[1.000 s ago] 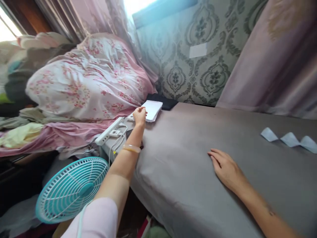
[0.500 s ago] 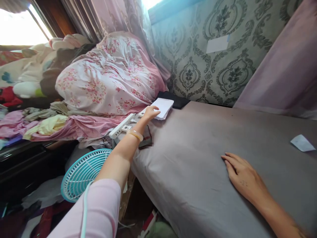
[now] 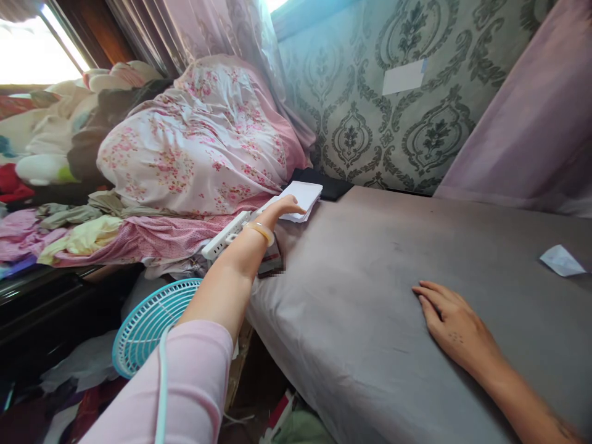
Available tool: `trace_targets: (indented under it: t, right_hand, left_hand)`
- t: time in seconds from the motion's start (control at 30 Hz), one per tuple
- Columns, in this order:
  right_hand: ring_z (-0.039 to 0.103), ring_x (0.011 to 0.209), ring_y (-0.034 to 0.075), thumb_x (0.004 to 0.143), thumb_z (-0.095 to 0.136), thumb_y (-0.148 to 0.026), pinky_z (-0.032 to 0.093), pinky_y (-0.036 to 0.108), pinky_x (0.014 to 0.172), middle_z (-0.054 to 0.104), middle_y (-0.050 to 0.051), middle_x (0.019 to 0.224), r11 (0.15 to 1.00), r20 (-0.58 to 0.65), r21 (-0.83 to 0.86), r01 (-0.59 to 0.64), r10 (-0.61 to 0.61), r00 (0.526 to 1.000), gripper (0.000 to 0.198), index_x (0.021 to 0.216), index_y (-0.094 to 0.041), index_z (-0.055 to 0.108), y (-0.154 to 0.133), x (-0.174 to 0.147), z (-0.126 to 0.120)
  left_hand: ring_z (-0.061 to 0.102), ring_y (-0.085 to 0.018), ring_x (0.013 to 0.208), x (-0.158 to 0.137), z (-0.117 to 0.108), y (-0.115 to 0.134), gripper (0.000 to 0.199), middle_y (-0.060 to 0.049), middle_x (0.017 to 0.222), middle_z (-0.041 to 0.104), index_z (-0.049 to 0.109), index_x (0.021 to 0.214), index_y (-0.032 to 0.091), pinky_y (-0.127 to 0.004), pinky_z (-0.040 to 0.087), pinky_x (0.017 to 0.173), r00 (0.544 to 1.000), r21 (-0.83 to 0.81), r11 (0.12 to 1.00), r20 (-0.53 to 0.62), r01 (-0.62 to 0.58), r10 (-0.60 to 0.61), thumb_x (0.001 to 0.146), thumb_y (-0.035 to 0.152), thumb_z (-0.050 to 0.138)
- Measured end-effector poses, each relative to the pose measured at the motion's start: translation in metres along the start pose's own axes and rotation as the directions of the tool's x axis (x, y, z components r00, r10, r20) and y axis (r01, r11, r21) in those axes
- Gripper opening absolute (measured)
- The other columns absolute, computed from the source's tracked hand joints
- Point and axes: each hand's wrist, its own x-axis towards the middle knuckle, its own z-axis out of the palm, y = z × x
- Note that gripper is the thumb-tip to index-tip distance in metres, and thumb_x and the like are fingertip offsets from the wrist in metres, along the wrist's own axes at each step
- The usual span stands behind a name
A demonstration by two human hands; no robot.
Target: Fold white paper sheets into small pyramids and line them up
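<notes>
My left hand (image 3: 280,207), with a pale bangle on the wrist, reaches to the far corner of the bed. Its fingers are stretched out over the near edge of a stack of white paper (image 3: 304,194); part of the hand's underside is hidden. Under that stack and behind it lies a flat black item (image 3: 335,187). My right hand (image 3: 456,320) rests flat on the grey bedsheet (image 3: 361,296), fingers extended, holding nothing. Farther right, a small folded white paper (image 3: 562,260) lies on the sheet.
A white power strip (image 3: 224,237) lies left of my forearm, and a dark flat object (image 3: 272,262) lies partly beneath it. Below stands a turquoise fan (image 3: 143,327). Floral bedding (image 3: 198,148) and piled clothes (image 3: 87,237) fill the left side.
My left hand has pushed slightly farther over the paper stack, its thumb reaching more to the right. My right hand stays in place. The view has shifted slightly.
</notes>
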Motion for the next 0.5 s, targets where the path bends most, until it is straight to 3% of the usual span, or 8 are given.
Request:
trace_targets:
  t: [0.13, 0.5]
  right_hand:
    - [0.061, 0.110, 0.028, 0.089, 0.035, -0.039, 0.049, 0.047, 0.097, 0.067, 0.009, 0.117, 1.000, -0.005, 0.003, 0.005, -0.005, 1.000, 0.043, 0.103, -0.020, 0.070, 0.0008, -0.0001, 0.0005]
    - [0.061, 0.109, 0.028, 0.090, 0.035, -0.038, 0.049, 0.047, 0.096, 0.067, 0.010, 0.119, 1.000, 0.005, -0.005, 0.014, -0.014, 1.000, 0.043, 0.104, -0.018, 0.070, 0.0007, 0.0003, -0.0005]
  left_hand:
    - [0.063, -0.028, 0.089, 0.0042, -0.0012, -0.0008, 0.045, -0.013, 0.094, 0.069, 0.067, 0.089, 0.013, -0.030, 0.045, 0.074, 1.000, 0.037, 0.999, 0.014, 0.005, -0.005, 0.055, 0.039, 0.078]
    - [0.056, -0.035, 0.113, 0.0075, 0.0018, -0.0028, 0.082, -0.020, 0.128, 0.057, 0.056, 0.122, 0.011, -0.033, 0.043, 0.086, 0.998, 0.119, 0.993, 0.057, 0.013, -0.020, 0.053, 0.048, 0.078]
